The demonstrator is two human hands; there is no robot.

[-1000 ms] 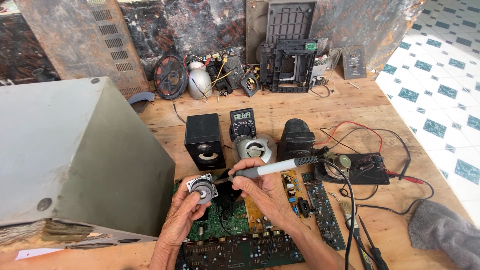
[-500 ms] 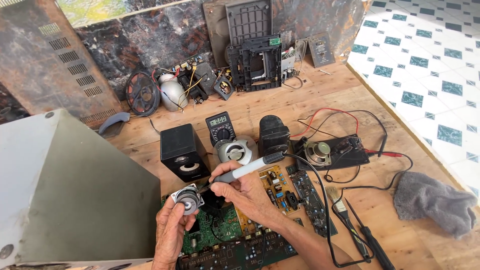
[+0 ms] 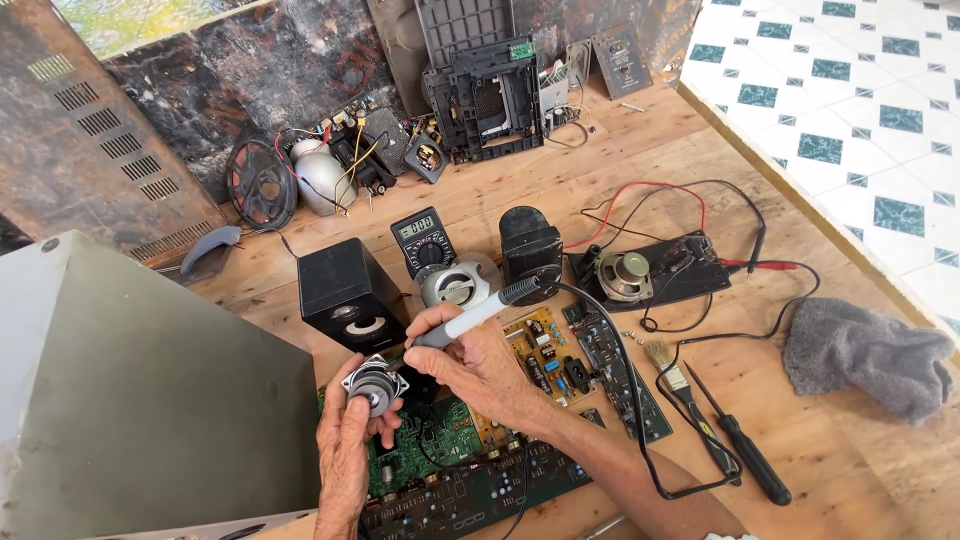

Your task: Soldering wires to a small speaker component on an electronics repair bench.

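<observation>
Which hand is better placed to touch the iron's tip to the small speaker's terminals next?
Right. The right hand already grips the soldering iron, its tip end angled toward the small speaker. The left hand is occupied holding that speaker up, so it likely serves best as the support.

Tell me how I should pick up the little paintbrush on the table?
Grip the paintbrush by its dark handle, coming from above. It lies flat on the wooden table, bristles pointing away toward the far side, with a black cable and a screwdriver close beside it, so reaching straight down avoids them.
</observation>
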